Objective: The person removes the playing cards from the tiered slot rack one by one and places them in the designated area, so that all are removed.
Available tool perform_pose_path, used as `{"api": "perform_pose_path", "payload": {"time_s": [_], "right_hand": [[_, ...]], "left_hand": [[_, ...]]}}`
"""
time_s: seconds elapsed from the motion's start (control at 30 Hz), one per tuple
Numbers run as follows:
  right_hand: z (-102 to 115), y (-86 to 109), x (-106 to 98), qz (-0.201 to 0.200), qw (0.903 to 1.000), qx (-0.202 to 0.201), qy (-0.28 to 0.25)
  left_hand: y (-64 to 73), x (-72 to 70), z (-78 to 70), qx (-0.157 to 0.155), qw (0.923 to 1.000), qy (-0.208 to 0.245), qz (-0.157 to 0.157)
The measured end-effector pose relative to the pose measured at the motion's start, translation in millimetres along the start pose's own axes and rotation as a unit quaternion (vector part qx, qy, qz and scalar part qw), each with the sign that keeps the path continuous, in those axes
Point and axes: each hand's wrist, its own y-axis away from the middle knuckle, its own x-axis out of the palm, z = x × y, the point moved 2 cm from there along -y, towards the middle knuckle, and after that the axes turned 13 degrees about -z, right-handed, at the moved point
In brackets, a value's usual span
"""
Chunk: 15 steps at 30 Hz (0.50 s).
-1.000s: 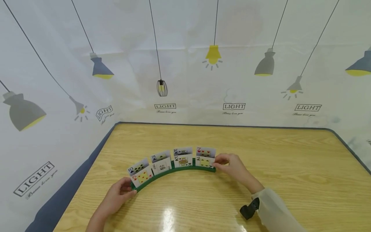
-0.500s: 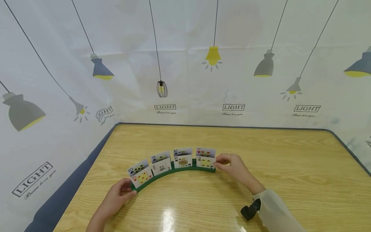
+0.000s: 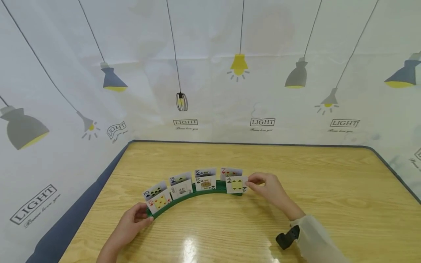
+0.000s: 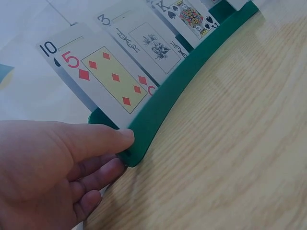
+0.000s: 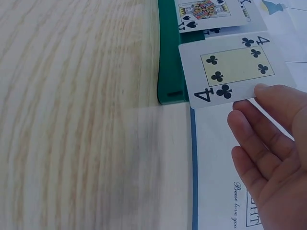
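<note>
A wooden tabletop spans the lower head view, bearing a green card holder at lower centre. At lower left, the left hand grips the holder's near end, thumb in front; right of centre, the right hand pinches the four of clubs by its edge, overlapping the holder's other end.

Four of clubs lifted out of green holder, shifted rightward.

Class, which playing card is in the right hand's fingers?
The four of clubs, pinched at its edge by the right hand; the other visible cards stand in the curved green holder.
</note>
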Motion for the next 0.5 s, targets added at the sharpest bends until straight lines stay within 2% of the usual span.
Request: {"api": "perform_pose_path", "payload": {"time_s": [0.23,0.5], "right_hand": [[-3,0.9,-22,-0.017,0.9997,0.006,0.014],[-18,5.2,-47,-0.043,0.9981,0.023,0.038]], "left_hand": [[-3.7,0.7,0.2,0.012,0.9999,-0.006,0.006],[-3.3,-0.1,2.5,0.011,0.9998,-0.016,0.009]]}}
